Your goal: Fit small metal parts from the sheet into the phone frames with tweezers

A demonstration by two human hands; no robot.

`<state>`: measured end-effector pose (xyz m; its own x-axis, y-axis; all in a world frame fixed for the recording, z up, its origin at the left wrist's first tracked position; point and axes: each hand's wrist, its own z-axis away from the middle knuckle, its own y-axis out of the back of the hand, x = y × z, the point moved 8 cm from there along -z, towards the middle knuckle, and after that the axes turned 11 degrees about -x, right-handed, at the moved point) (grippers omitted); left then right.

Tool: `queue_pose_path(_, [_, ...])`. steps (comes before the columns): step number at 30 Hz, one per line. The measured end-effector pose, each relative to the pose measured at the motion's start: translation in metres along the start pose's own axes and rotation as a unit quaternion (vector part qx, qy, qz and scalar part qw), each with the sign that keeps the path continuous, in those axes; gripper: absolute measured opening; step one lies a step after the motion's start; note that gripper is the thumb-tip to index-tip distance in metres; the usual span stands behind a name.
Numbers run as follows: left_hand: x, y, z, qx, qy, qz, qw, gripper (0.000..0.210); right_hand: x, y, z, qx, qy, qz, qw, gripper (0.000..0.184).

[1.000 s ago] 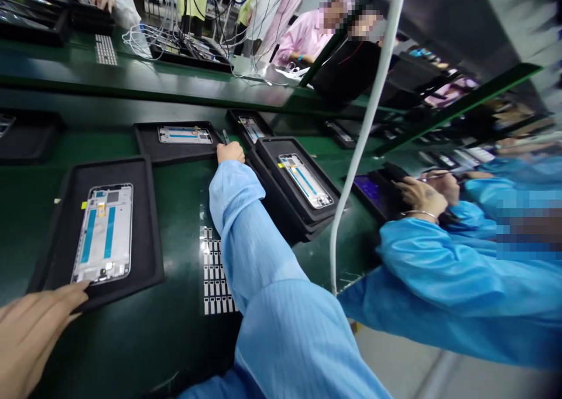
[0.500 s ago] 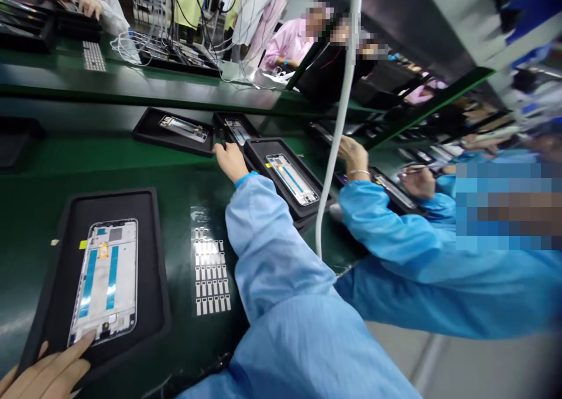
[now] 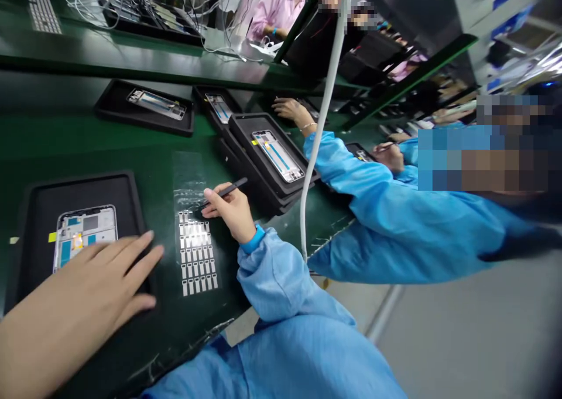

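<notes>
My right hand (image 3: 230, 212) grips black tweezers (image 3: 223, 193), their tip low over the upper end of a clear sheet of small white stickers (image 3: 197, 254). Fingers spread, my left hand (image 3: 99, 282) is above a phone frame (image 3: 92, 222) and hides its lower part; whether it touches the frame I cannot tell. The frame has blue strips and a yellow tab, and lies in a black tray (image 3: 37, 197). The sticker sheet rests on the green table between that tray and my right hand.
Stacked black trays (image 3: 246, 127) at the back centre carry another phone frame (image 3: 278, 156). A black tray (image 3: 109, 103) lies further left. A white cable (image 3: 325, 112) hangs down beside them. To my right a co-worker's blue sleeve (image 3: 373, 176) reaches over the table.
My right hand has come back from the far trays to the sticker sheet, now with tweezers visible in it. My left hand has moved up and right over the phone frame. The co-worker's hand has shifted left.
</notes>
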<state>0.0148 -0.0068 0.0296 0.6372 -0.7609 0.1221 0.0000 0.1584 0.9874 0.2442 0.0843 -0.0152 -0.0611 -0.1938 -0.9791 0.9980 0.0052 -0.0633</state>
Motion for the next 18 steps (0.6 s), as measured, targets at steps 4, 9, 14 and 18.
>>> queue_pose_path(4, [0.007, 0.001, -0.079, -0.004, -0.098, -0.026, 0.995, 0.047, 0.006, -0.012, 0.006, -0.019, 0.011, 0.086, 0.996, 0.038])
queue_pose_path(9, [-0.002, -0.016, -0.089, -0.012, -0.099, 0.024, 0.995, 0.042, 0.011, -0.016, 0.006, -0.027, 0.022, 0.120, 0.992, 0.036])
queue_pose_path(14, [0.000, -0.010, -0.082, 0.007, -0.096, 0.037, 0.995, 0.041, 0.011, -0.018, 0.005, -0.033, 0.005, 0.118, 0.993, 0.036])
queue_pose_path(18, [0.001, -0.005, -0.087, 0.015, -0.077, 0.050, 0.996, 0.038, 0.010, -0.020, 0.006, -0.039, 0.002, 0.117, 0.992, 0.035])
